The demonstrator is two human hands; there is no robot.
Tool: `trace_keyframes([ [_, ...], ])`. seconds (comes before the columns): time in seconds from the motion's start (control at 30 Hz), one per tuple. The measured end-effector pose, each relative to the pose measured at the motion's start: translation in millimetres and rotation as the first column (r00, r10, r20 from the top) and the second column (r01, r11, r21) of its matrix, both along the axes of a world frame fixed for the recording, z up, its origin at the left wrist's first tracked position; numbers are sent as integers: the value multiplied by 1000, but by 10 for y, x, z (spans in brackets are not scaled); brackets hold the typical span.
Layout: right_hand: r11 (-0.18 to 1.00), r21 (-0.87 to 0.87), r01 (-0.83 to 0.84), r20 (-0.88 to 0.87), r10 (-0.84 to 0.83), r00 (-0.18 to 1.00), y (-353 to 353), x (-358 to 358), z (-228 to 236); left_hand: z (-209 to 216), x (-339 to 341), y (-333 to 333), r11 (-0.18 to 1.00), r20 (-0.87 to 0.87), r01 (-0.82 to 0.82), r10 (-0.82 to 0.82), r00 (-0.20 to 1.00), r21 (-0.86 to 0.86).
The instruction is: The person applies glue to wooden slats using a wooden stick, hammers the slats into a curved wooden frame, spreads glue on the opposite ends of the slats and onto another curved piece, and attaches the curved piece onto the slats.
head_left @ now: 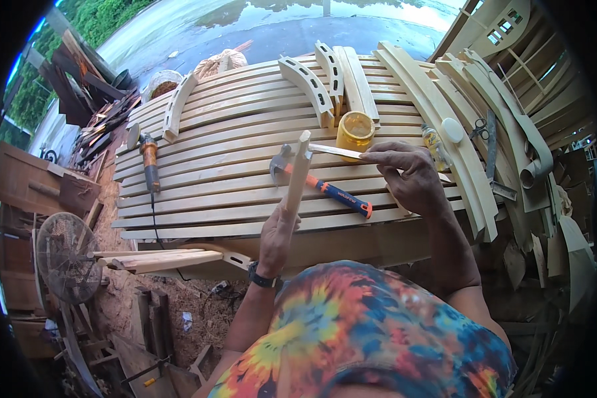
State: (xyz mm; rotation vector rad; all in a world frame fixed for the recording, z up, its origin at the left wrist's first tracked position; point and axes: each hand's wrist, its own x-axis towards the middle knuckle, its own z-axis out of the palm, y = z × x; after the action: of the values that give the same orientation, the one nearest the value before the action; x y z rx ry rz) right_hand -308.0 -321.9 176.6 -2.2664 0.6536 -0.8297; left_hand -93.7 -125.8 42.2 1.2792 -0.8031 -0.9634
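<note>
My left hand is closed round a pale wooden rail, held upright with its end raised. In my right hand, pinched between thumb and fingers, is a thin flat wooden stick; its tip is at the rail's upper end, where white stuff shows. Just behind the stick stands an open jar with a yellow coating, probably glue. Under my hands a hammer with an orange and dark blue handle lies across pale wooden slats.
Curved slotted pieces and another at left rest on the slats. A corded power tool lies left. Long curved boards, a plastic bottle, scissors and a metal square are right. A fan stands lower left.
</note>
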Motion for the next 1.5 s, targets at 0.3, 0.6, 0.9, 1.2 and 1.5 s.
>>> trace_keyframes([
  [0.3,998,46,52,-2,-52,999,26,-71,42,39,-9,-4,999,52,-28,27,998,22],
  [0.6,1000,-3,31,-6,-31,999,85,-74,71,30,-37,-17,996,93,-69,64,994,50],
  [0.9,993,-83,79,-10,-81,997,257,-122,130,-59,-22,-28,995,133,-82,74,988,58],
  [1.2,994,-63,84,18,-83,996,196,-286,207,-49,-12,0,994,74,-87,81,994,71],
  [1.5,977,193,87,-41,-81,996,188,-114,109,10,-64,58,994,89,-82,76,993,70],
])
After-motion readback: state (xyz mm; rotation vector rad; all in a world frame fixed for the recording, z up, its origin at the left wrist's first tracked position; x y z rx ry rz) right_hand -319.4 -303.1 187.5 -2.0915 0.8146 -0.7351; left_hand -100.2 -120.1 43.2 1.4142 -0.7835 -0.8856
